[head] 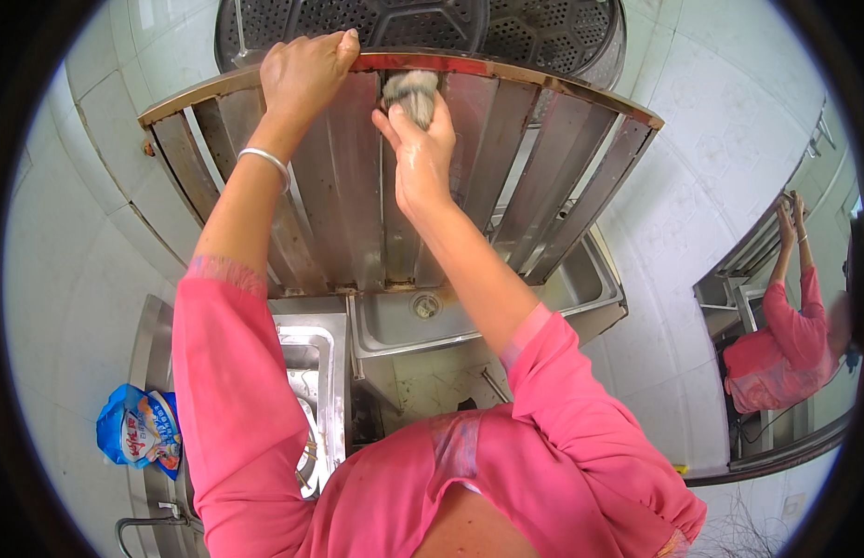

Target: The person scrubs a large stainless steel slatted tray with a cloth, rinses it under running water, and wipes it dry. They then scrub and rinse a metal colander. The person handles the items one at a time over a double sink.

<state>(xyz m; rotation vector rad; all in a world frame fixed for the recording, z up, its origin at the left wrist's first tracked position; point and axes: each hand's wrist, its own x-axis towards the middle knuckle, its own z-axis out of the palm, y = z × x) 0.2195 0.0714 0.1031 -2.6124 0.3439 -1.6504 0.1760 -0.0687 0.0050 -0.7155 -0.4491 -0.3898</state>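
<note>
A slatted stainless-steel rack [358,174] with brown stains is raised in front of me above the sinks. At its upper left, my left hand [306,77] is closed over the metal edge rail, a silver bangle on the wrist. Right of it, my right hand [421,150] holds a grey, worn scrubbing pad [412,94] against the slats just under the rail, near a red strip [439,64]. Both hands look wet. The pad's underside is hidden.
Behind the rail are dark perforated round metal trays [418,28]. Below the rack lies a steel sink [397,324] with a drain; another sink [327,349] stands lower left. A blue plastic bag [139,429] and a faucet [146,522] are at left. A mirror [787,314] hangs at right.
</note>
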